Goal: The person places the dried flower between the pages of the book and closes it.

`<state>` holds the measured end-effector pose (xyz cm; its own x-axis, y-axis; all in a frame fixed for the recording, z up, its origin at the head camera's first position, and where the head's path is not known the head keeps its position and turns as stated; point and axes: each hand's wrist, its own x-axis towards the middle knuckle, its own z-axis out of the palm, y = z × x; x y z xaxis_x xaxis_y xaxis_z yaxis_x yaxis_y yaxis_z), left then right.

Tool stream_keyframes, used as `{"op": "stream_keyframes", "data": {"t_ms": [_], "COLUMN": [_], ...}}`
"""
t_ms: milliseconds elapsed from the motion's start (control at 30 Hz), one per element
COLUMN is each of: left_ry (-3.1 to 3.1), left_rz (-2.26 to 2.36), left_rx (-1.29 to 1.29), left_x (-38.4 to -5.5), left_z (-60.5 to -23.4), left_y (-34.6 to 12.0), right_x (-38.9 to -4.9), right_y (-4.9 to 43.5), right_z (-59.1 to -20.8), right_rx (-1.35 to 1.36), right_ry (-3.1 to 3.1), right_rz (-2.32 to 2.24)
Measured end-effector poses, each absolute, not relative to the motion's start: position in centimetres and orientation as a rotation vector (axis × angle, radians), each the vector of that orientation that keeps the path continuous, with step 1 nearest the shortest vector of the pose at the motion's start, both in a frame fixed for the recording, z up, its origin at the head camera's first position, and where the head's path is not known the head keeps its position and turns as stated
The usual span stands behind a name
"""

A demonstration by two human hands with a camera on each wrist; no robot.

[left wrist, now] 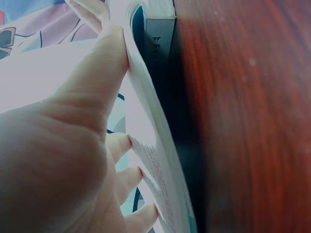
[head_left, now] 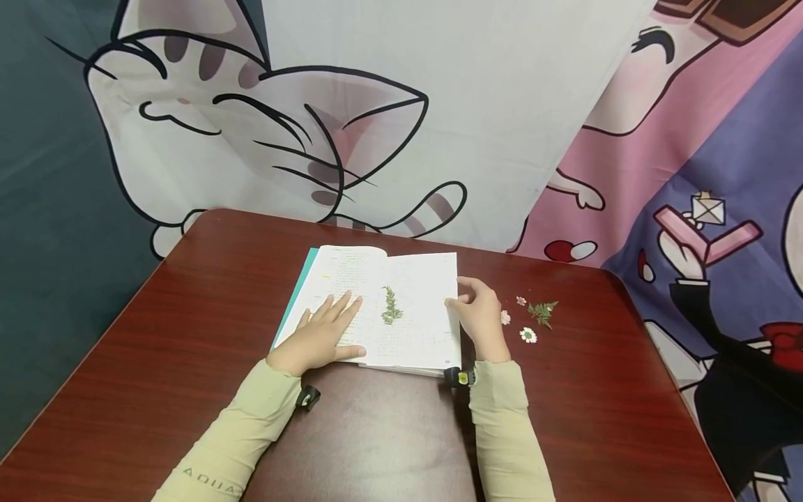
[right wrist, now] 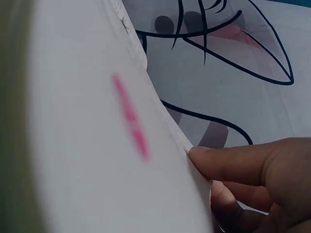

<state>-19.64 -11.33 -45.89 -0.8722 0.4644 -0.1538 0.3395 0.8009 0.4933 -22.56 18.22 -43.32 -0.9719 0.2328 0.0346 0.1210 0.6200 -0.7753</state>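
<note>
Book (head_left: 373,314) lay spread near the centre of the head frame, on the reddish-brown table (head_left: 564,418), its teal cover (head_left: 296,296) showing along the left side. From my remote seat I had the left hand (head_left: 320,335) resting on the left page (head_left: 351,265), fingers spread and nearly straight, gripping nothing. I had the right hand (head_left: 483,314) at the right page (head_left: 429,279), thumb and bent fingers pinching its outer edge; the right wrist view put the thumb tip against that edge, but I could not tell how many leaves were caught. A green sprig (head_left: 392,307) rested on the right page beside the gutter, and towards the right of the frame a white flower (head_left: 528,335), two small pink flowers (head_left: 505,317) and a fern-like leaf (head_left: 543,313) lay on the table.

I judged the paper light, thin and soft, quick to crease, best taken by its outer margin in a gentle pinch. I reckoned the whole book heavier and steadier under spread fingers. The sprig looked dry and probably brittle, apt to slide on a tilted page, so I favoured the lightest touch there
</note>
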Motion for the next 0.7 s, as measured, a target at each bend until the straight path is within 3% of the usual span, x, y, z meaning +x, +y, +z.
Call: {"op": "stream_keyframes", "data": {"t_ms": [500,700], "left_ry": [2.716,2.712], "left_rz": [0.673,0.667], "left_rx": [0.615,0.613], "left_x": [-19.8,-19.7], "left_z": [-45.8,-45.8], "left_y": [-11.4,-11.4], "right_x": [-22.6,-22.5], "right_y": [18.5,19.4], "right_z": [-42.9,-42.1], "right_rx": [-0.226,-0.186], "right_ry": [-2.682,-2.629], "right_rz": [1.260,1.607]}}
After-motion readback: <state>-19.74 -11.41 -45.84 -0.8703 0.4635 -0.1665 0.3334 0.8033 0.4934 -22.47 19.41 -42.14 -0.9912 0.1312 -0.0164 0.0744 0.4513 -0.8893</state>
